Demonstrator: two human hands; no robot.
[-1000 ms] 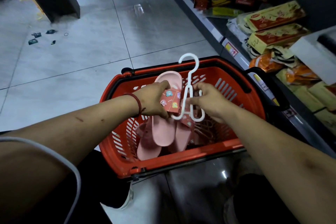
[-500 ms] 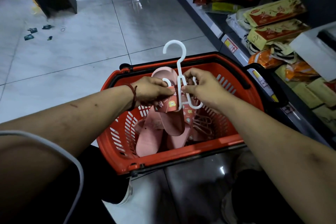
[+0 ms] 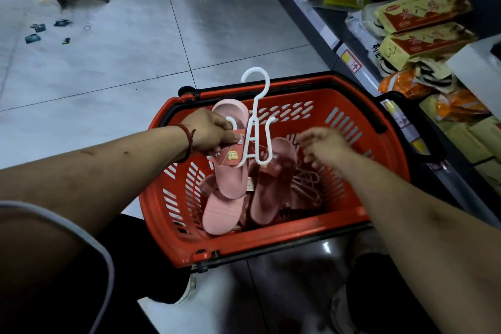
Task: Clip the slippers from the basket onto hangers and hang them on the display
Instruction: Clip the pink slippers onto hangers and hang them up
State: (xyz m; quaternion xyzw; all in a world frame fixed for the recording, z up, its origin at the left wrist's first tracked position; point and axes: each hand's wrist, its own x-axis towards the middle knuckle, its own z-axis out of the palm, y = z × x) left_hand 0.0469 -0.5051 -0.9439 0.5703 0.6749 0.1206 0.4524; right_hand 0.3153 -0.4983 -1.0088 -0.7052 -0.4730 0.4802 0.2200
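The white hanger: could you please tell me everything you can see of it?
The white hanger is thin, glossy plastic: a hook on top, a stem, two side loops and long prongs below. It stands upright above the red basket, against a pink slipper. The left hand grips it with that slipper; the right hand is apart.

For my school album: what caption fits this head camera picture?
Left hand holds a pink slipper and white hanger above the red basket, while the right hand hovers nearby.

Pink slipper [image 3: 230, 171], white hanger [image 3: 256, 127], red basket [image 3: 271, 249]
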